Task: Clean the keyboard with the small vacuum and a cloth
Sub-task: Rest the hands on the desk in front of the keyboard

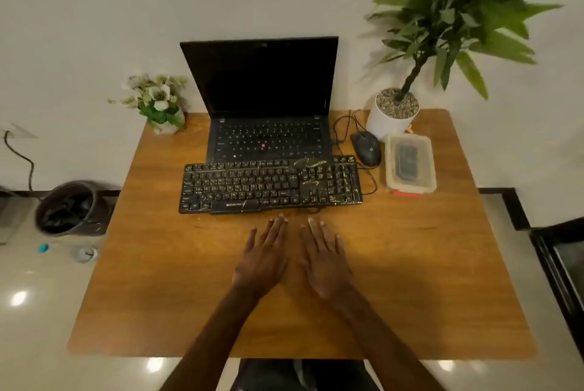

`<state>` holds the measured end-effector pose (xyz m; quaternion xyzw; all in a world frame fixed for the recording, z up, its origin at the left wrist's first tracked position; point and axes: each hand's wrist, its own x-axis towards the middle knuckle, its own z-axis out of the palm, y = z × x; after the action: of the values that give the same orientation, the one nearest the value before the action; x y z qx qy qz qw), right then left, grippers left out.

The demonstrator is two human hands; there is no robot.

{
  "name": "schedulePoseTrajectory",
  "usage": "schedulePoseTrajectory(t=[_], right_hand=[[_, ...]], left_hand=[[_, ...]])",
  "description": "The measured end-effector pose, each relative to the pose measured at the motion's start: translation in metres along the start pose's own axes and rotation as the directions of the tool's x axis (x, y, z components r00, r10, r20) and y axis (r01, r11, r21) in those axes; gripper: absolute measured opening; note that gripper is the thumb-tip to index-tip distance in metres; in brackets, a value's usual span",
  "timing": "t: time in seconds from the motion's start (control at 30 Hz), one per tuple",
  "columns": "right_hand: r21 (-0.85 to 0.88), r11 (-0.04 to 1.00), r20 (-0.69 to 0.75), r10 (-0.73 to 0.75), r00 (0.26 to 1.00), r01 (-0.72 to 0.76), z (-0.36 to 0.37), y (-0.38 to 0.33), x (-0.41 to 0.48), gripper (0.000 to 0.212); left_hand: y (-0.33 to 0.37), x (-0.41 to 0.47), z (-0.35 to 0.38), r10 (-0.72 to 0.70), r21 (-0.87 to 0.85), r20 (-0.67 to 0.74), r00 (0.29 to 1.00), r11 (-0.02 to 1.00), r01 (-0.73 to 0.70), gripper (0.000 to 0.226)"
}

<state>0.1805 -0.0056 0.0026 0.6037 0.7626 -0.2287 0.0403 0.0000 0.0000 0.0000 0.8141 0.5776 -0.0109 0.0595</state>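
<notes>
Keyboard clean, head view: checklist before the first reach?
1. Hands free: left hand and right hand flat, holding nothing. ok
2. Reach: keyboard just ahead of both hands, speckled with debris. ok
3. Vacuum found: dark item inside the lidded container, identity unclear. cannot tell
4. Cloth in view: none seen. not ok
5. Snag check: cable loops at the keyboard's right end. not ok
</notes>
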Motion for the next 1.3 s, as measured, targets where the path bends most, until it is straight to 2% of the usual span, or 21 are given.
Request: schedulePoseTrajectory(t=[0.1,0.2,0.3,0.47,0.6,0.77,1.07,1.13,1.3], right_hand=[[-0.046,0.999,-0.06,-0.002,0.998,0.0,0.019,0.007,0.009,0.064],[-0.079,0.997,-0.185,-0.011,0.983,-0.004,0.034,0.01,0.011,0.061],[-0.109,0.994,-0.235,-0.027,0.972,0.001,0.04,0.009,0.012,0.06],[-0.127,0.992,-0.233,-0.007,0.972,-0.023,0.045,0.009,0.012,0.063],[-0.096,0.995,-0.301,-0.008,0.954,-0.022,0.051,0.008,0.009,0.065],[-0.117,0.993,-0.365,-0.039,0.93,-0.005,0.056,0.009,0.008,0.062],[-0.035,0.999,-0.386,-0.046,0.921,0.035,0.062,0.013,0.005,0.058],[-0.027,0.999,-0.426,-0.043,0.904,0.035,0.06,0.012,0.0,0.058],[-0.01,1.0,-0.402,-0.016,0.915,0.013,0.059,0.008,-0.004,0.058]], left_hand=[[-0.006,0.005,0.021,0.049,-0.064,0.035,0.998,0.997,-0.047,0.071],[-0.009,0.007,0.038,0.065,-0.07,0.054,0.996,0.996,-0.061,0.07],[-0.011,0.002,0.049,0.088,-0.097,0.005,0.996,0.991,-0.087,0.071],[-0.011,-0.007,0.048,0.061,-0.189,-0.06,0.996,0.979,-0.071,0.068],[-0.008,-0.014,0.049,0.09,-0.204,-0.109,0.99,0.973,-0.111,0.076],[-0.007,-0.015,0.055,0.086,-0.173,-0.183,0.979,0.978,-0.118,0.075],[-0.002,-0.018,0.058,0.093,-0.125,-0.186,0.978,0.985,-0.117,0.084],[0.0,-0.022,0.053,0.055,-0.142,-0.188,0.981,0.986,-0.082,0.089],[0.005,-0.028,0.049,0.013,-0.126,-0.194,0.981,0.991,-0.038,0.09]])
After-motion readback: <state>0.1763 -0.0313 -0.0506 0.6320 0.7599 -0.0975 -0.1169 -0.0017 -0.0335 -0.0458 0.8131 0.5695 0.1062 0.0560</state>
